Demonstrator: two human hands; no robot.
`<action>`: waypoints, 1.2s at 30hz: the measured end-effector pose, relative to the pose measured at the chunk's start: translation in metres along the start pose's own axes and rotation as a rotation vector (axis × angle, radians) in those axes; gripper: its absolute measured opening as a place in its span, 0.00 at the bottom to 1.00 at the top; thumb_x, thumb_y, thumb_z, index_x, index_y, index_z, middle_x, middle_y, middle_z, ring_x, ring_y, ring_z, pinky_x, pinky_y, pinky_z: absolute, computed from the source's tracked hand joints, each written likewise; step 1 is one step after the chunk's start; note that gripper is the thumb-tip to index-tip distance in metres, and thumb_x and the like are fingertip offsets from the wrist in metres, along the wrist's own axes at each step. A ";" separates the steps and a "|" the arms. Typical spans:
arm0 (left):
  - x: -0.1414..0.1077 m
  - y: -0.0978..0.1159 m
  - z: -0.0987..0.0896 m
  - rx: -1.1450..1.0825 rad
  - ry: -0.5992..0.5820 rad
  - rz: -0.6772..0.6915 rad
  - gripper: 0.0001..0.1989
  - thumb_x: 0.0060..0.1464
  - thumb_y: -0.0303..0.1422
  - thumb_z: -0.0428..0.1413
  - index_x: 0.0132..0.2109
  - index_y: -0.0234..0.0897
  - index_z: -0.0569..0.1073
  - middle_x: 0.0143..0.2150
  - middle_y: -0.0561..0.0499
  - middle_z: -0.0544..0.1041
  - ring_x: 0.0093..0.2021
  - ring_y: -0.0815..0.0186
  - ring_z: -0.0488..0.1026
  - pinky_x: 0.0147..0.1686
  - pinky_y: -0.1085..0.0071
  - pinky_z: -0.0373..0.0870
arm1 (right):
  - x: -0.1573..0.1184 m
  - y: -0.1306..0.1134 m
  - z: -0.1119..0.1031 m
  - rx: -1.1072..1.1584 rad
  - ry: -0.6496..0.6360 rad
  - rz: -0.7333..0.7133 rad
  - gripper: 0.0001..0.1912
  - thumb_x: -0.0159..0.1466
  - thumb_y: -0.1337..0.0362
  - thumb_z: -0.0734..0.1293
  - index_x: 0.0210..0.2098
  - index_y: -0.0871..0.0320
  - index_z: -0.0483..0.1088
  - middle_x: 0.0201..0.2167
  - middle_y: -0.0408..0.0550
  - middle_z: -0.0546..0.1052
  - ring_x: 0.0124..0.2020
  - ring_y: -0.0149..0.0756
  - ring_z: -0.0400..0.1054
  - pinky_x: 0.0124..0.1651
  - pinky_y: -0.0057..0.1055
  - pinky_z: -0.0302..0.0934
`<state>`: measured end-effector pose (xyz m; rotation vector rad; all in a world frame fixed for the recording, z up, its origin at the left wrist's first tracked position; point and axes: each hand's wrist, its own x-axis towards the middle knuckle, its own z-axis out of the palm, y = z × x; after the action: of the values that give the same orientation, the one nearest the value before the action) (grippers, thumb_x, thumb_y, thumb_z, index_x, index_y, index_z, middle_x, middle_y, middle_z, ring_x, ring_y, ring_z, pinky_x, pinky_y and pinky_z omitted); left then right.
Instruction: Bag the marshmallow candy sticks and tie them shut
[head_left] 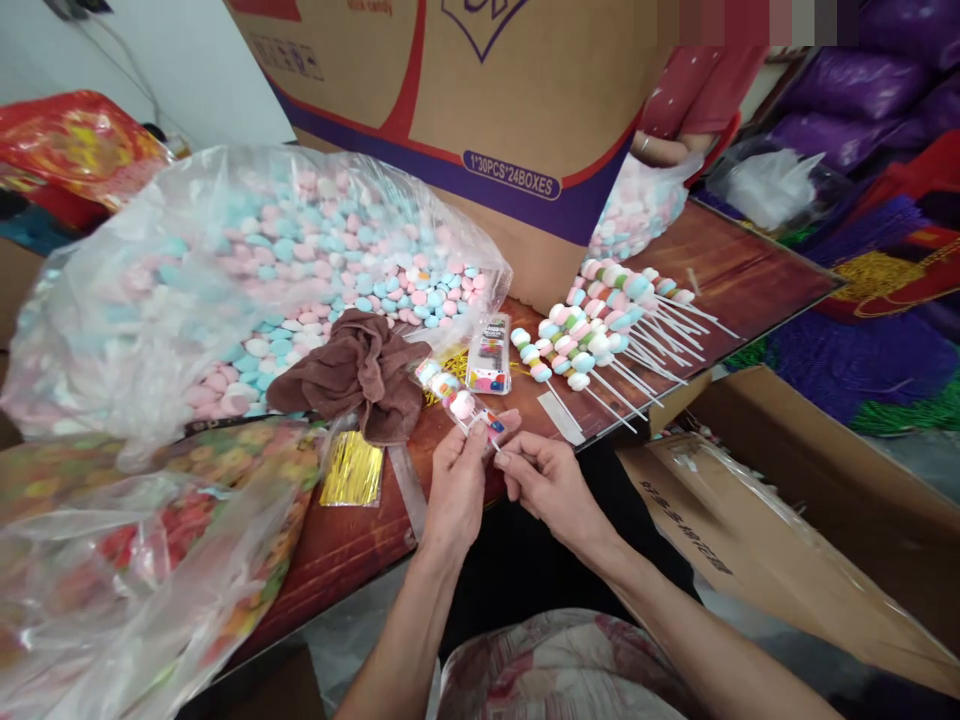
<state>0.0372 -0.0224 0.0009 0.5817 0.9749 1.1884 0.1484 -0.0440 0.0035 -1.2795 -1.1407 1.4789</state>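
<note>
A clear printed wrapper with a candy skewer inside (459,402) is held between my hands near the table's front edge. My left hand (459,480) pinches its lower part, thumb on top. My right hand (544,485) has its fingertips closed at the white stick end, just right of my left thumb. Beyond them lies a stack of printed wrappers (490,355), with gold twist ties (451,372) partly hidden beside it. A brown cloth (360,375) is crumpled to the left. Finished-looking skewers of pastel candies (577,340) lie in rows at the right.
A large clear bag of pastel candies (300,250) covers the table's left. Gold ties (352,470) lie near the front edge. A big carton (480,130) stands behind; an open carton (720,500) is at lower right. Another person's arm (664,150) shows behind the big carton.
</note>
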 end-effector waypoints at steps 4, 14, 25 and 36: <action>-0.005 -0.002 -0.004 0.021 0.049 0.095 0.16 0.53 0.40 0.63 0.44 0.34 0.80 0.46 0.41 0.80 0.48 0.57 0.76 0.50 0.62 0.70 | 0.007 -0.004 0.012 0.168 -0.014 0.073 0.11 0.63 0.55 0.66 0.33 0.56 0.65 0.15 0.33 0.65 0.12 0.23 0.51 0.15 0.23 0.43; -0.032 0.022 -0.049 -0.225 0.051 0.095 0.16 0.52 0.38 0.64 0.47 0.37 0.79 0.39 0.45 0.78 0.39 0.63 0.75 0.39 0.70 0.73 | 0.013 -0.009 0.053 0.614 -0.374 0.341 0.17 0.60 0.52 0.68 0.25 0.56 0.61 0.10 0.28 0.50 0.12 0.22 0.37 0.17 0.24 0.36; -0.025 0.027 -0.064 -0.249 0.191 0.169 0.13 0.52 0.33 0.64 0.42 0.29 0.78 0.24 0.57 0.58 0.23 0.77 0.51 0.22 0.81 0.55 | 0.092 -0.031 0.032 -1.445 0.078 -0.459 0.16 0.69 0.72 0.55 0.44 0.57 0.73 0.47 0.58 0.73 0.46 0.46 0.66 0.33 0.32 0.56; -0.022 0.019 -0.059 -0.323 0.217 0.106 0.12 0.48 0.32 0.67 0.36 0.32 0.74 0.24 0.57 0.62 0.22 0.78 0.54 0.22 0.81 0.54 | 0.168 -0.039 -0.001 -1.632 -0.460 -0.889 0.13 0.69 0.72 0.57 0.44 0.62 0.73 0.40 0.55 0.75 0.43 0.44 0.63 0.37 0.35 0.52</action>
<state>-0.0250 -0.0440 -0.0056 0.2526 0.9157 1.4915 0.1311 0.1272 0.0046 -0.9325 -2.9494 -0.1183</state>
